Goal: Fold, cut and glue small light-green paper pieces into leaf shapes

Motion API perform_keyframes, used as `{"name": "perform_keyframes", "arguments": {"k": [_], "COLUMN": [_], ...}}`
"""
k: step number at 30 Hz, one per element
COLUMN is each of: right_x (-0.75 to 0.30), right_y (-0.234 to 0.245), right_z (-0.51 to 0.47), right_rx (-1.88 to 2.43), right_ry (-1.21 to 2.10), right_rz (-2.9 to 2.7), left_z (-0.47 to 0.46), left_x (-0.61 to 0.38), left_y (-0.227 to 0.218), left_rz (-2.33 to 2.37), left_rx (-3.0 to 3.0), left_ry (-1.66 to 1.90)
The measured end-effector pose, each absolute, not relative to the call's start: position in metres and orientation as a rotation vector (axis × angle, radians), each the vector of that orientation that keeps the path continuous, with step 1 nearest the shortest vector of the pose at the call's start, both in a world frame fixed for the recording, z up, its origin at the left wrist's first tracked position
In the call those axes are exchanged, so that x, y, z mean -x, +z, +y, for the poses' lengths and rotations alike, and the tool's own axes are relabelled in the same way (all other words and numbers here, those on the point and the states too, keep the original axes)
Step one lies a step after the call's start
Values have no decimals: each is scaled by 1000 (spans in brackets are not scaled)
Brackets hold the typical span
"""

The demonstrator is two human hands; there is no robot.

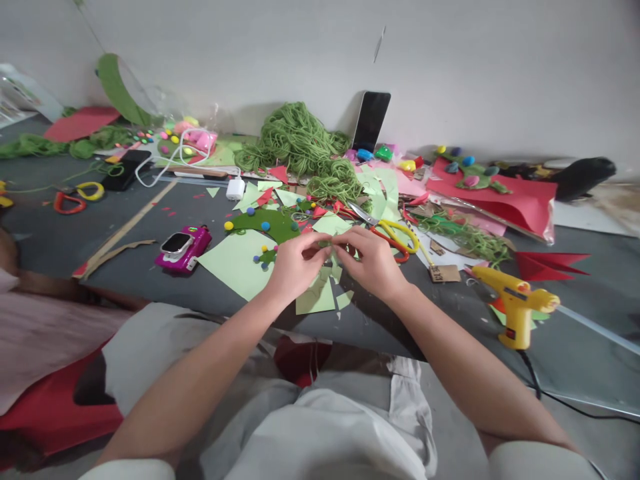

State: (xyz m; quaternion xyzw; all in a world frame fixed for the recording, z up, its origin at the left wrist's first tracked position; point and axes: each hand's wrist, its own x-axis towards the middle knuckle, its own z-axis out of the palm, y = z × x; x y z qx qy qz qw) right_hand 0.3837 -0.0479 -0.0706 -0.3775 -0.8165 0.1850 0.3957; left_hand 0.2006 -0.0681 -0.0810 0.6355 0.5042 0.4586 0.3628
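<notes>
My left hand [300, 260] and my right hand [370, 257] meet over the table, fingertips close together in a pinch. What they hold is small, looks greenish, and is mostly hidden by the fingers. Under and around them lie light green paper pieces [314, 300], some cut into small scraps. Left of my left hand is a small green shape with coloured pompoms [267, 257], near a dark green curved strip [280, 225] dotted with pompoms. Yellow and orange scissors [400, 233] rest just beyond my right hand.
A yellow glue gun [517, 303] with its cord stands at right. Green yarn [300, 143] is heaped at the back near a phone [371, 120] leaning on the wall. A purple device [185, 250] sits at left. Another person's sleeve [45, 320] shows at far left.
</notes>
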Motion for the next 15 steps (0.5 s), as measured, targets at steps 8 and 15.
{"name": "perform_keyframes", "arguments": {"k": [8,15], "right_x": [-387,-386], "right_y": [-69,-70], "right_z": [-47,-47], "right_rx": [930,900], "right_ry": [458,454], "right_rz": [-2079,-2081], "left_z": [-69,-66], "left_x": [-198,-199], "left_y": [-73,-74], "left_rz": [1280,1259], "left_rx": [-1612,-1528], "left_ry": [1107,1140]}}
